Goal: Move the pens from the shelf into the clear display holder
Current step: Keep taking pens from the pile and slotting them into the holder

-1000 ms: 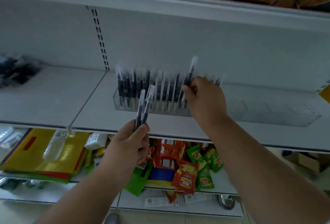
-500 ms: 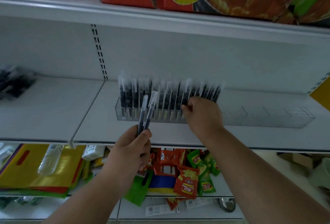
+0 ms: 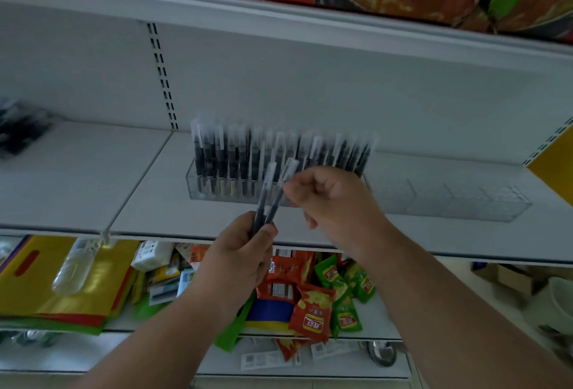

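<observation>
Left hand (image 3: 238,260) grips two dark clear-capped pens (image 3: 273,194) upright-tilted, caps just left of the right hand's curled fingers (image 3: 299,193), contact unclear; long clear plastic display holder (image 3: 449,202) close behind on shelf.

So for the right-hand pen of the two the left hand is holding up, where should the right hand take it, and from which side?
Best at the pale cap end of the right-hand pen, from the right. The left hand grips both pens low, so only their upper halves stand free, fanned slightly apart. The right hand is already beside that cap, fingers curled towards it; whether it touches is blurred.
</observation>
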A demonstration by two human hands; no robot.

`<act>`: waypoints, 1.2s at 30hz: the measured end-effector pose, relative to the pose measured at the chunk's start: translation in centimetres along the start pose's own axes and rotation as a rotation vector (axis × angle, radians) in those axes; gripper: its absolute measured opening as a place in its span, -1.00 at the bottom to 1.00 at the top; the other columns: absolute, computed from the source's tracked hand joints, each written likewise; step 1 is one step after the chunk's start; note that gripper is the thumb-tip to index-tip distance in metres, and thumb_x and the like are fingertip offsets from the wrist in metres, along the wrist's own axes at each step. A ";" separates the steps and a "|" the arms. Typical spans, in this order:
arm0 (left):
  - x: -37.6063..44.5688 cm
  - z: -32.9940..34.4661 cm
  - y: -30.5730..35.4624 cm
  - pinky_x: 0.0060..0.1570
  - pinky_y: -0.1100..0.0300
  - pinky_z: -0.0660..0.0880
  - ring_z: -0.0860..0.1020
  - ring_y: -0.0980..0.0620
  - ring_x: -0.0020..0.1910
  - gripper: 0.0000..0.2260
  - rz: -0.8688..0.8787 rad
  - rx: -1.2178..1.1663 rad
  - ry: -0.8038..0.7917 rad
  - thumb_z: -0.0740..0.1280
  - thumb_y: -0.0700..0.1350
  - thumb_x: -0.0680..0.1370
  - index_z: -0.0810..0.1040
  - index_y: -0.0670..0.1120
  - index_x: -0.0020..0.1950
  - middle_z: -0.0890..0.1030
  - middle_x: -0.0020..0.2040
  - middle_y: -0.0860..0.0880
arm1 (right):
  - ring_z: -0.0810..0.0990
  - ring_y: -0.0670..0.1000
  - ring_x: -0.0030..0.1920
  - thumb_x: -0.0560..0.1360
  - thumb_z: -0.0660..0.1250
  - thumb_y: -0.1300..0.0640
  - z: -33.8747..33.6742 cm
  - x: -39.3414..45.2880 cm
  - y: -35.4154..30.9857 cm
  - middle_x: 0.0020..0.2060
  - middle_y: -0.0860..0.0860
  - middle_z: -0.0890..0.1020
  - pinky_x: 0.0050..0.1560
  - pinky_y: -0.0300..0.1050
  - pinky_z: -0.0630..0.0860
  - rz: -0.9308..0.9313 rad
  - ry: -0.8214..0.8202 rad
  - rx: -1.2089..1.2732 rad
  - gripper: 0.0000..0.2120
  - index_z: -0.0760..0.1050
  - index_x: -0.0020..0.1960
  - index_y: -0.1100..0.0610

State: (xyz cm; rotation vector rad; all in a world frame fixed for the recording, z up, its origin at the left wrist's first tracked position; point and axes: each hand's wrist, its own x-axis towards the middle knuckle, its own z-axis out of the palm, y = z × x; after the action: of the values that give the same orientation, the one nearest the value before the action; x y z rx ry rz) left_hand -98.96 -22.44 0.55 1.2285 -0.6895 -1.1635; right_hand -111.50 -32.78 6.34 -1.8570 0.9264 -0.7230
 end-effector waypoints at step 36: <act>1.1 0.2 -0.8 -0.54 0.31 0.21 0.22 0.12 -0.51 -0.75 -0.042 0.060 0.083 0.19 -0.18 0.66 0.47 -0.13 -0.21 0.27 -0.44 0.02 | 0.54 0.03 -0.19 0.61 0.26 0.02 -3.2 4.4 2.0 -0.22 -0.02 0.58 -0.22 -0.14 0.38 -0.068 0.230 -0.730 -0.84 0.38 -0.11 0.03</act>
State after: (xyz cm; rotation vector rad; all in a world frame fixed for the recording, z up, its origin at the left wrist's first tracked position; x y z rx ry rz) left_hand -99.05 -23.51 -0.32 1.3403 -0.6433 -1.1269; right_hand -112.22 -38.49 6.26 -2.4784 1.4129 -0.7006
